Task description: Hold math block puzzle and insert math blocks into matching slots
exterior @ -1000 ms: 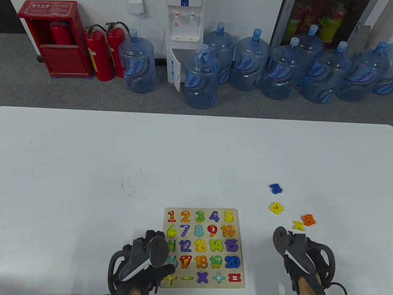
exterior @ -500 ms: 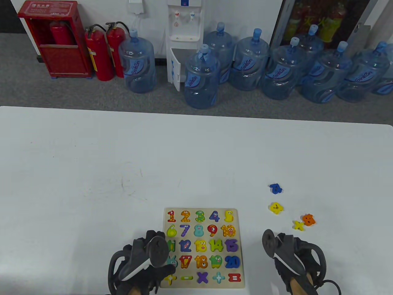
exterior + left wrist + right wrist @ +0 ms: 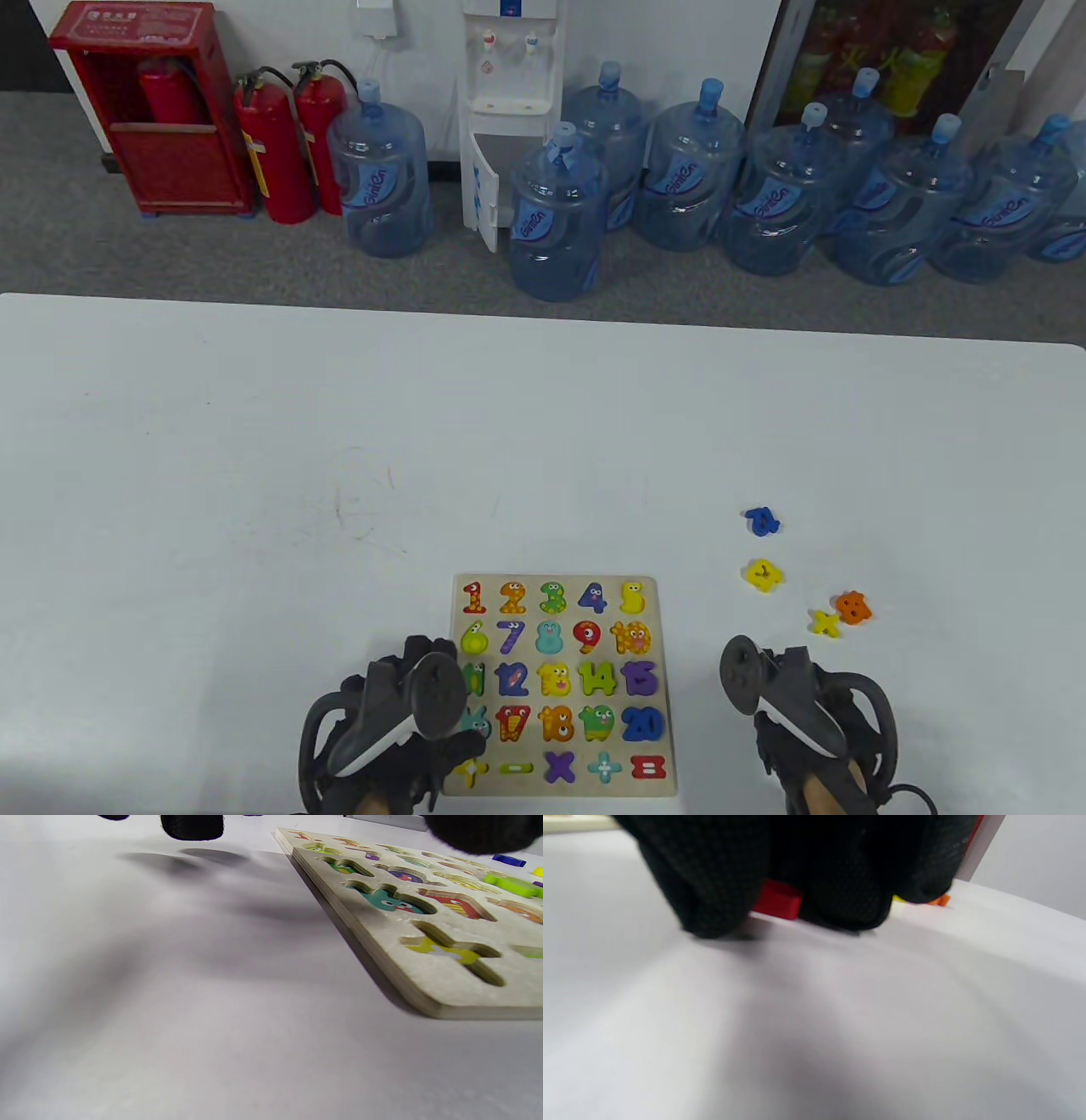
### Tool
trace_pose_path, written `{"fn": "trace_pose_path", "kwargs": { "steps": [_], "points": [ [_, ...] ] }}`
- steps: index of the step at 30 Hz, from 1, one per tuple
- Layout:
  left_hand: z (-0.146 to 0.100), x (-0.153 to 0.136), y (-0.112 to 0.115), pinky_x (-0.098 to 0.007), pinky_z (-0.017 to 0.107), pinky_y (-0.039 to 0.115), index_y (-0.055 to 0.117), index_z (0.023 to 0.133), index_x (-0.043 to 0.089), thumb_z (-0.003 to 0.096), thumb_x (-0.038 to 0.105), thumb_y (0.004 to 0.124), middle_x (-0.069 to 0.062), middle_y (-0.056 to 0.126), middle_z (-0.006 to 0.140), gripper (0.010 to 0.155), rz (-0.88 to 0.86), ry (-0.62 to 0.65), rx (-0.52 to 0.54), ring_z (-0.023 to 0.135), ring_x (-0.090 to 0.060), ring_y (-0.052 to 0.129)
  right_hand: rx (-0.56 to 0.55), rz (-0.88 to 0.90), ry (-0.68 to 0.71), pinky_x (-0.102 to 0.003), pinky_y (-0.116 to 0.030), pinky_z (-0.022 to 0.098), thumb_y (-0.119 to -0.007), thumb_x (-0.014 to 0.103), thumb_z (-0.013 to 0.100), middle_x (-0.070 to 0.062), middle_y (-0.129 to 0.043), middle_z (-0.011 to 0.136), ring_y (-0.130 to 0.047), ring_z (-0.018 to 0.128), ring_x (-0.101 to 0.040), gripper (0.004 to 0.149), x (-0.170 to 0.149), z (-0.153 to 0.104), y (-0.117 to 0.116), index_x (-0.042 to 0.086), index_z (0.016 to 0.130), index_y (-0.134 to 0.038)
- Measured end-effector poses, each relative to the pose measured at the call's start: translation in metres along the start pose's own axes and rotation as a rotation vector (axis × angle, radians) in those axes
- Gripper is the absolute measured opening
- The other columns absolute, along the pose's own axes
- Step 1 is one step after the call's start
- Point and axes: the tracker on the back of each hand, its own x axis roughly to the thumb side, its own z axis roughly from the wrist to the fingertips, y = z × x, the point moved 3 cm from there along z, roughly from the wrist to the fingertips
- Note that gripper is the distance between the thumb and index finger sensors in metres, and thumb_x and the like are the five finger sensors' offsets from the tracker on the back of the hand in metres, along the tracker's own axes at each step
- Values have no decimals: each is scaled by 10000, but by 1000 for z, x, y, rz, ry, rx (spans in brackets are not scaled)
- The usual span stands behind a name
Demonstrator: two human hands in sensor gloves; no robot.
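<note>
The wooden puzzle board (image 3: 556, 582) lies flat at the table's front edge, with coloured numbers and signs in its slots. My left hand (image 3: 407, 713) rests on its lower left edge, fingers spread. In the left wrist view several slots near that edge of the board (image 3: 394, 929) are recessed and empty. My right hand (image 3: 793, 705) is down on the table just right of the board. In the right wrist view its fingers (image 3: 712, 878) close around a red block (image 3: 778, 905) at the table surface.
Loose blocks lie on the table to the right of the board: a blue one (image 3: 762, 521), a yellow one (image 3: 763, 575), a yellow cross (image 3: 824, 622) and an orange one (image 3: 853, 606). Water bottles and fire extinguishers stand on the floor beyond the table.
My right hand has moved left, away from the loose blocks and towards the board. The left hand and the board have not moved.
</note>
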Motion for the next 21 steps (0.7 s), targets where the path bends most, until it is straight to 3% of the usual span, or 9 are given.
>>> {"fn": "trace_pose_path", "kwargs": {
  "steps": [5,11,21],
  "points": [
    [0,0,0,-726,717,465,300,1056,253,304,625,710,-50,262,1117,934,-2,0,-2,1068,-446,470,-108,-34,71,-388,-788,524,-877,265,242,-53,-813,806,-935,585,-171,607,12,-2,4,211,835,-760],
    [0,0,0,-724,717,466,300,1056,253,305,624,709,-48,264,1117,932,-3,1,-3,1068,-444,473,-121,12,216,-390,-793,528,-882,284,236,-48,-836,788,-950,564,-159,598,34,-11,10,222,823,-783],
    [0,0,0,-725,717,466,299,1056,253,306,624,708,-49,263,1117,931,-5,1,-7,1068,-444,473,-183,46,333,-396,-796,528,-863,274,248,-48,-844,794,-957,561,-160,589,58,-27,26,220,829,-781]
  ]
}}
